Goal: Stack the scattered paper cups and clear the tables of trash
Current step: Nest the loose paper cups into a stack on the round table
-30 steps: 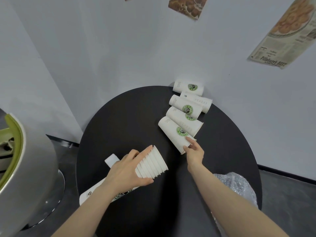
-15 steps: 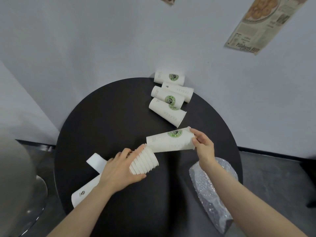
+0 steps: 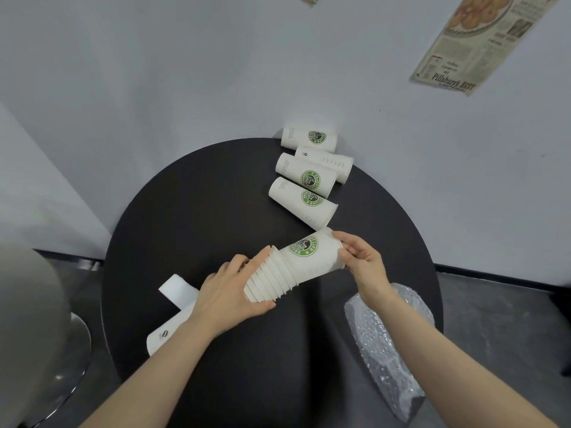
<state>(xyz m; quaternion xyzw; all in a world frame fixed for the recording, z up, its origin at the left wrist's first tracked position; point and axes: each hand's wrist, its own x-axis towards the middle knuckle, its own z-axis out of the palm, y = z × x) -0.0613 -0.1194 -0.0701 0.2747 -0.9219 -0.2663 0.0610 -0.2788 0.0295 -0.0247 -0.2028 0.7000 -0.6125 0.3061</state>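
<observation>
Round black table by wall — left hand grips cup stack, its lower end hidden; right hand pinches cup entering stack. Four cups lie behind.

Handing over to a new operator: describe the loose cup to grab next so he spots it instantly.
On the round black table, four cups lie in a row toward the wall. Take the nearest cup, just beyond the right hand. Unlike its neighbours, its rim almost meets the cup being stacked.
</observation>
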